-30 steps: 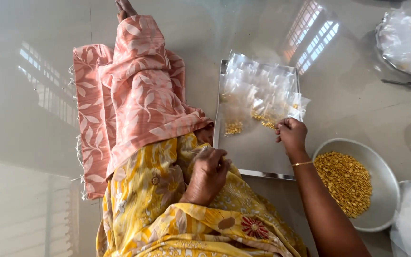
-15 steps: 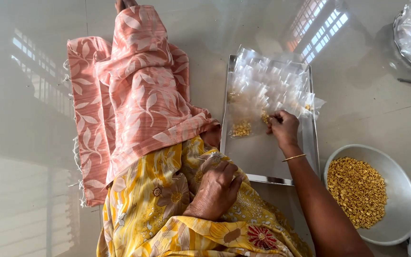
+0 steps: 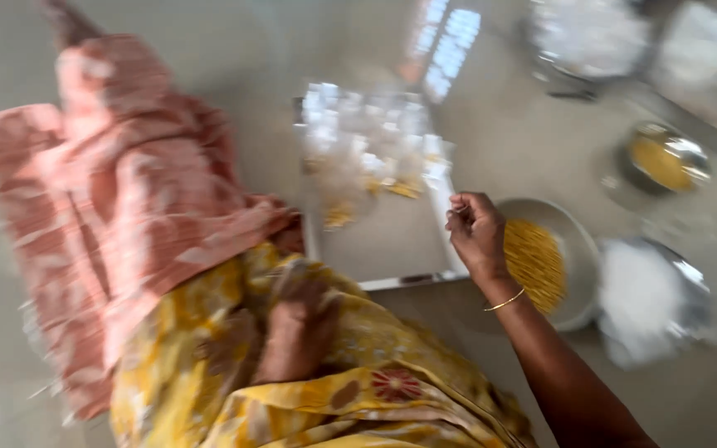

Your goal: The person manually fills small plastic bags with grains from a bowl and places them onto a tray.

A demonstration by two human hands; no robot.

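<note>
On the floor, tray [image 3: 392, 249]: clear packets [image 3: 371, 153] heaped at its far end.
Right hand [image 3: 476, 235]: fingers pinched narrow; has lifted off the packets toward the bowl of yellow grain [image 3: 537, 261]; contents unclear.
Left hand [image 3: 296, 332]: still resting on the lap, loosely closed, holding nothing visible.

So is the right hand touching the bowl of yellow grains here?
Cannot tell. In the head view the right hand overlaps the bowl of yellow grains at its rim, but motion blur hides any contact or gap.
</note>
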